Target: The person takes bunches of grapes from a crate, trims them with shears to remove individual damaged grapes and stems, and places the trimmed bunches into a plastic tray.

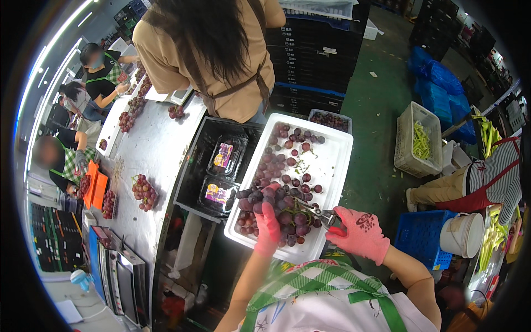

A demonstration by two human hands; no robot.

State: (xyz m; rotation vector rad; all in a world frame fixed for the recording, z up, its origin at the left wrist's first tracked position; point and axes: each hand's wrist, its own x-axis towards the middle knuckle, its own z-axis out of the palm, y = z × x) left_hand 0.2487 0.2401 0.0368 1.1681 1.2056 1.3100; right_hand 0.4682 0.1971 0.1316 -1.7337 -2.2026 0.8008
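A bunch of dark red grapes (295, 222) rests in my left hand (267, 226), which wears a pink glove and holds it over a white foam box (332, 166). Pruning shears (321, 213) with red handles are gripped in my right hand (360, 232), also in a pink glove. Their blades reach into the green stems of the bunch. Loose grapes (286, 159) and bits of stem (304, 166) lie on the box floor. Part of my left fingers is hidden behind the bunch.
Left of the box, a black crate (193, 174) holds clear plastic clamshells (216, 193) with labels. A steel table (166, 143) beyond carries grape bunches (144, 192). A co-worker (207, 54) stands close ahead beside stacked black crates (311, 58). A grape-filled basket (330, 120) sits behind the box.
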